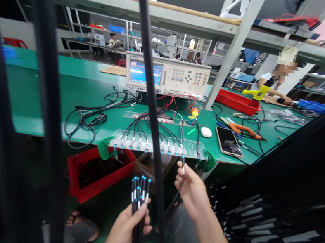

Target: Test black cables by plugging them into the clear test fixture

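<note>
My left hand (131, 227) is wrapped round a bundle of black cables (138, 195) with blue tips and white labels, pointing upward in front of the bench. Higher and to the right, my right hand (190, 187) pinches a single black cable (184, 171) close to its end. That end is at the right part of a clear connector strip (136, 145), touching or nearly touching it; whether it is plugged in I cannot tell. Green clamps (106, 147) fix the strip along the bench edge, and several black leads run back from it toward a test instrument (167, 77) with a lit screen.
A red bin (98, 173) stands below the bench edge. Dark cables hang close on the left and in a dense mass (263, 189) on the right. A phone (229, 141), a white case (206, 132) and orange-handled pliers (245, 130) lie on the green bench (39, 104). A person (271, 84) sits beyond.
</note>
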A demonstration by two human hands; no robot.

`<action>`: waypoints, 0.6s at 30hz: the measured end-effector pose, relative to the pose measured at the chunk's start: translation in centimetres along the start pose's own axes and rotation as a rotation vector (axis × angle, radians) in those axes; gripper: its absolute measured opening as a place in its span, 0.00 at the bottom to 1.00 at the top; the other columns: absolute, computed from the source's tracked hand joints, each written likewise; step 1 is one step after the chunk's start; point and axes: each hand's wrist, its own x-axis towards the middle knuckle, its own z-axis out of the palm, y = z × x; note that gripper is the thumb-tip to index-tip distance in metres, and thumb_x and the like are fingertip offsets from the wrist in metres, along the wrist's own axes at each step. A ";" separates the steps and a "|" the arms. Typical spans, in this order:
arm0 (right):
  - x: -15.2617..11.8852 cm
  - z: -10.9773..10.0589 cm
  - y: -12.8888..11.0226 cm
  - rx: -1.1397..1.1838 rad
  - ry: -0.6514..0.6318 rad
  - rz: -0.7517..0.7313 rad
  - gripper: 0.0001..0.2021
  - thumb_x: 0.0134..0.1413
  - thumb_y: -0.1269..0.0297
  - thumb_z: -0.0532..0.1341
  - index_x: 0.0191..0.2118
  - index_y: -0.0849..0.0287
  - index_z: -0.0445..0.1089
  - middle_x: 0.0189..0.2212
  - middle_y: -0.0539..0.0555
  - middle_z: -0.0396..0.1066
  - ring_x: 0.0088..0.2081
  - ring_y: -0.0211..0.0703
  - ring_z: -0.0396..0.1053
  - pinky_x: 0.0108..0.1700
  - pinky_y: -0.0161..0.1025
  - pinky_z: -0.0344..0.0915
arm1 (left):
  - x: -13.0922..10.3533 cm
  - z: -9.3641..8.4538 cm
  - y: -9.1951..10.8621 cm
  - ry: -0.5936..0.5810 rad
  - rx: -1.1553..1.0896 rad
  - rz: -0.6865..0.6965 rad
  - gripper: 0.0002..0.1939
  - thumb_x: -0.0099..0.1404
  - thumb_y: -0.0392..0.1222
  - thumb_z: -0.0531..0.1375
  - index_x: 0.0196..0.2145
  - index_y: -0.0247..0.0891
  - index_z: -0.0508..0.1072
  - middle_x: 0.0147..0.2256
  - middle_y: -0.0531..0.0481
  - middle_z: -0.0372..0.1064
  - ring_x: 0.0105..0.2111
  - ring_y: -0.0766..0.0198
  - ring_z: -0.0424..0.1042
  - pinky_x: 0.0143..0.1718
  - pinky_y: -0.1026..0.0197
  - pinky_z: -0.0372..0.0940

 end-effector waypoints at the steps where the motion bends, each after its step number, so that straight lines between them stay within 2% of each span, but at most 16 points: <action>1: 0.1 0.0 -0.1 0.070 -0.038 0.037 0.11 0.48 0.59 0.67 0.37 0.59 0.74 0.23 0.46 0.65 0.23 0.32 0.60 0.27 0.30 0.61 | -0.1 0.2 0.0 0.001 0.013 -0.007 0.15 0.52 0.42 0.68 0.37 0.34 0.75 0.21 0.54 0.68 0.22 0.71 0.66 0.25 0.68 0.67; 6: 0.5 0.2 -0.6 0.293 -0.142 0.149 0.05 0.53 0.66 0.63 0.37 0.58 0.72 0.23 0.45 0.64 0.22 0.29 0.59 0.26 0.27 0.62 | -0.2 0.8 -0.2 -0.027 0.029 -0.011 0.13 0.52 0.43 0.67 0.34 0.35 0.73 0.22 0.55 0.67 0.22 0.72 0.66 0.24 0.69 0.66; 13: 1.0 0.1 -0.5 0.405 -0.186 0.166 0.04 0.56 0.69 0.61 0.38 0.59 0.71 0.23 0.44 0.65 0.22 0.27 0.60 0.26 0.24 0.62 | -0.1 1.6 -0.4 -0.015 0.095 0.024 0.15 0.51 0.45 0.68 0.32 0.34 0.72 0.19 0.56 0.66 0.20 0.72 0.65 0.22 0.69 0.65; 16: 1.0 0.0 -0.2 0.388 -0.171 0.137 0.06 0.58 0.67 0.59 0.39 0.59 0.72 0.24 0.45 0.66 0.23 0.28 0.61 0.28 0.26 0.64 | 0.2 1.4 -0.6 -0.042 0.086 0.035 0.16 0.49 0.46 0.69 0.32 0.34 0.72 0.19 0.56 0.66 0.19 0.72 0.65 0.21 0.69 0.65; 18: 0.7 -0.1 0.5 0.289 -0.131 0.097 0.09 0.59 0.61 0.59 0.40 0.58 0.73 0.26 0.46 0.68 0.25 0.30 0.63 0.30 0.28 0.65 | 0.4 1.1 -0.8 -0.059 0.056 0.040 0.16 0.49 0.46 0.69 0.33 0.34 0.73 0.20 0.56 0.66 0.20 0.72 0.65 0.21 0.69 0.66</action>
